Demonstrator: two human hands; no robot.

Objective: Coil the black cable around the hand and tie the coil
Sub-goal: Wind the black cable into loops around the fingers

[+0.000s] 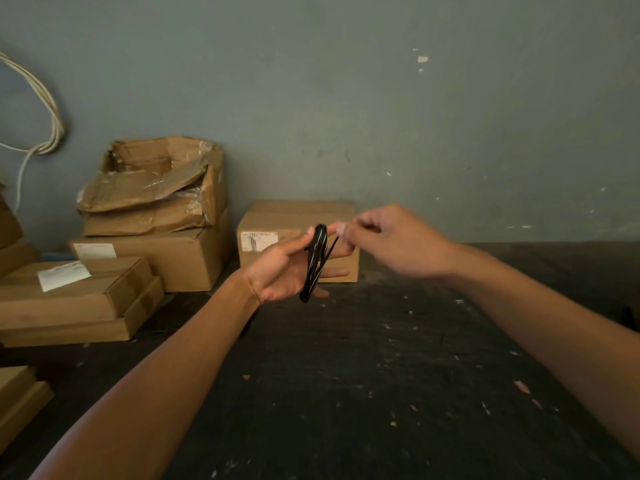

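The thin black cable (316, 261) looped upright around the left hand's (287, 271) straight fingers; the right hand (384, 242) pinched its free end just beside them.

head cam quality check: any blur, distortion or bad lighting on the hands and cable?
Head view: dim, flat light with a greenish cast; right hand motion-blurred at its grip on the cable end; left hand and black cable coil fairly sharp, faint glare streaks on the loops; wide-angle bending at the edges; dark floor loses detail.

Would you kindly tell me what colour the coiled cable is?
Black, with glossy highlights: the coiled cable around the left hand, head view.
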